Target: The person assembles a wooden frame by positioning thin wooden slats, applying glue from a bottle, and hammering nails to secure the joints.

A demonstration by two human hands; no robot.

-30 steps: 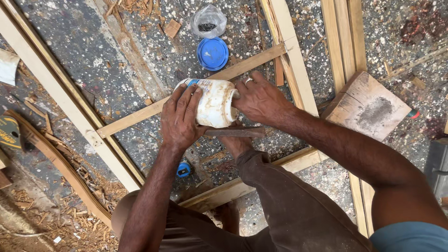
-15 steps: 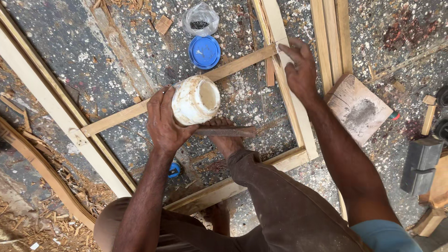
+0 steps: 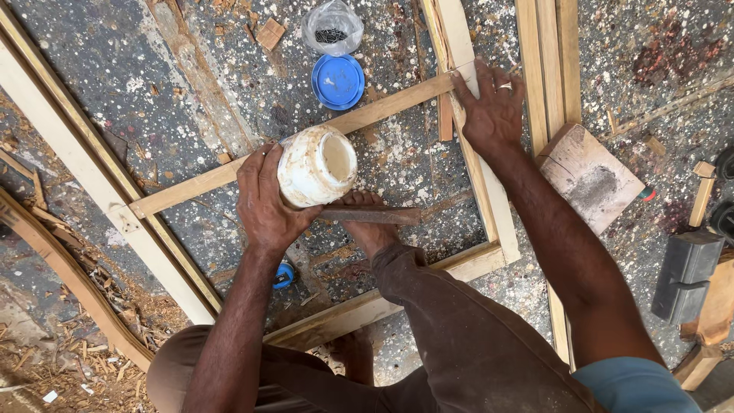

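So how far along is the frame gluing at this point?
Done: blue lid is off, lying on the floor. In hand: left hand holds the open white glue jar; right hand presses the frame's cross-rail joint. Left: no glue visible on that joint yet.

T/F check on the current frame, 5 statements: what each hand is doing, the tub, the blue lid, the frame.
1. The left hand grips a white glue-smeared tub. True.
2. The tub has its lid on. False: its mouth is open, and a blue lid lies on the floor beyond it.
3. The right hand rests on the wooden frame where the cross rail meets the side rail. True.
4. The right hand holds a hammer. False: it holds nothing and is pressed flat on the wood.
5. A clear plastic bag with small dark items lies next to the blue lid. True.
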